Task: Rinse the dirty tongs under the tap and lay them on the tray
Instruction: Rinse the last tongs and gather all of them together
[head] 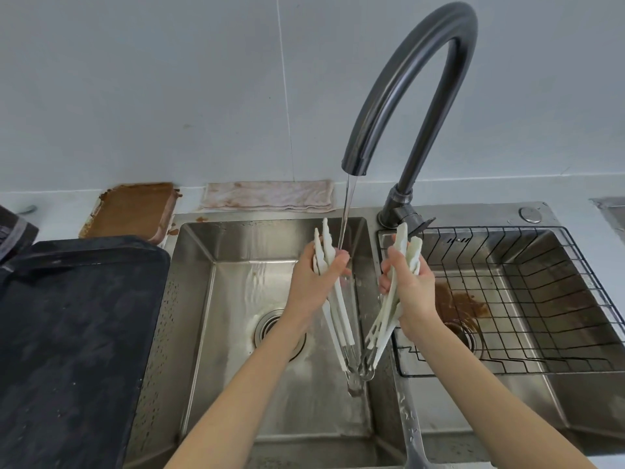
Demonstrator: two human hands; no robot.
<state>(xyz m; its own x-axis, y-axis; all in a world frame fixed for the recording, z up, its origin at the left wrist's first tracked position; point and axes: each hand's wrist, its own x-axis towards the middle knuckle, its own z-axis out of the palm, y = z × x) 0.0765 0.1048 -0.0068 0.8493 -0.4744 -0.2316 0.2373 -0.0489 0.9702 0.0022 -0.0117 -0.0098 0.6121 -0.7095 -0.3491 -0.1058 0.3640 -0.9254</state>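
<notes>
My left hand point(313, 282) grips white tongs point(338, 309) near their tips, held over the left sink basin point(236, 299). Water runs from the dark curved tap point(406, 79) and strikes my left fingers and the tongs' top. My right hand point(411, 286) grips a second white pair of tongs point(384, 319) above the divider between the basins. Both pairs point tips up, and their metal hinge ends meet low in the middle. The black tray point(67, 333) lies on the counter left of the sink, with nothing on it.
The right basin holds a black wire rack point(524, 299) and a brown stain near its drain. A brown-smeared baking pan point(135, 208) and a stained folded cloth point(270, 196) lie at the back by the wall.
</notes>
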